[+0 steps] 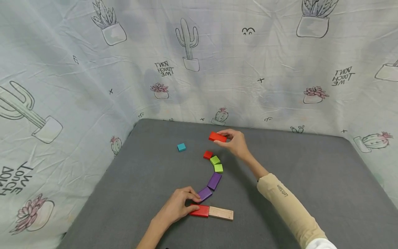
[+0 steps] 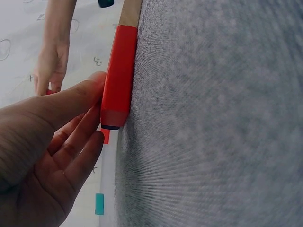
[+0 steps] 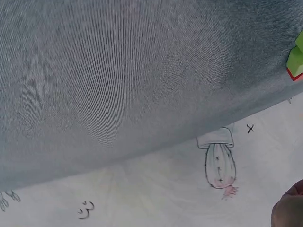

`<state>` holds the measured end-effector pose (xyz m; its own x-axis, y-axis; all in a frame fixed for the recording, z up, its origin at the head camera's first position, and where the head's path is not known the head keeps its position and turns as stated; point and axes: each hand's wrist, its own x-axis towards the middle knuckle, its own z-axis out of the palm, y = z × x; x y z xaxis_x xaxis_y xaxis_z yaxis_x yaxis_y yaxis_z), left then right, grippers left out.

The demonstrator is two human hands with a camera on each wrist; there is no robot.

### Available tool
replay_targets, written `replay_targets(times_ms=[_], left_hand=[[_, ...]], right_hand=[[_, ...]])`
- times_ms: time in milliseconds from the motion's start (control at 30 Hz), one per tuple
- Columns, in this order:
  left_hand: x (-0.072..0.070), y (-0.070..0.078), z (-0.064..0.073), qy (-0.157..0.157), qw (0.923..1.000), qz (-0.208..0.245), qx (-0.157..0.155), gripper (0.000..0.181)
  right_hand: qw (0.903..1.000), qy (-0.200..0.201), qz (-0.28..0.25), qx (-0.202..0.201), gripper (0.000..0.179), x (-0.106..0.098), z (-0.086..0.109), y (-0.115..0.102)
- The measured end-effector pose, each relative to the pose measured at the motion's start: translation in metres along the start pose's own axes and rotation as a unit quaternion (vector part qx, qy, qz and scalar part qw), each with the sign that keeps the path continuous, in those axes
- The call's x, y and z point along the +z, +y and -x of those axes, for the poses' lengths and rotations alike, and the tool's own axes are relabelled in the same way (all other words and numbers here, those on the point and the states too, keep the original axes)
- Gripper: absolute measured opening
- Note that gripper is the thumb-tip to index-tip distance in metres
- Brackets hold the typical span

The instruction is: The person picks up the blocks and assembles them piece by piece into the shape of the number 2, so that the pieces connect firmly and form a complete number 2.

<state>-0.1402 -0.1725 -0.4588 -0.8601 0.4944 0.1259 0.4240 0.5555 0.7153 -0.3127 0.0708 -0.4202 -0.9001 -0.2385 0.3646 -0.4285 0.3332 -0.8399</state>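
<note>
Above the far part of the table, my right hand [image 1: 234, 141] pinches a red rectangular block [image 1: 217, 137] between thumb and fingers. My left hand [image 1: 180, 204] is low at the near end of a curved row; its thumb touches a red block [image 2: 120, 75] lying on the table, and its fingertips reach the near purple block [image 1: 204, 194]. A plain wooden block [image 1: 221, 213] lies end to end with that red block. Farther along the curve come a second purple block [image 1: 214, 181], two green blocks [image 1: 218, 168] and a small red block [image 1: 208, 155].
A small blue block [image 1: 181, 147] lies apart, left of the row's far end. The table [image 1: 311, 180] has a grey cloth top. A white cloth [image 1: 217, 52] printed with cacti hangs behind it and along its left side.
</note>
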Motion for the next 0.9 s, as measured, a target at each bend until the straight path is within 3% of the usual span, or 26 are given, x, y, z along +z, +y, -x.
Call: replay_targets(times_ms=[200, 433, 667, 900], left_hand=[[-0.001, -0.001, 0.000, 0.001, 1.0000, -0.002, 0.000, 0.018], [0.000, -0.002, 0.000, -0.007, 0.9999, 0.001, -0.014, 0.018], [0.001, -0.003, 0.001, -0.010, 0.9998, 0.002, -0.017, 0.017], [0.000, -0.002, 0.001, -0.009, 0.9999, 0.007, -0.010, 0.016]], right_hand=[[0.9990, -0.016, 0.017, -0.038, 0.029, 0.006, -0.002, -0.005], [0.9949, -0.067, 0.014, -0.074, 0.031, 0.020, 0.000, -0.010], [0.9761, -0.142, 0.062, -0.152, 0.038, 0.039, -0.002, -0.012], [0.9558, -0.204, 0.116, -0.178, 0.034, 0.053, -0.005, -0.011]])
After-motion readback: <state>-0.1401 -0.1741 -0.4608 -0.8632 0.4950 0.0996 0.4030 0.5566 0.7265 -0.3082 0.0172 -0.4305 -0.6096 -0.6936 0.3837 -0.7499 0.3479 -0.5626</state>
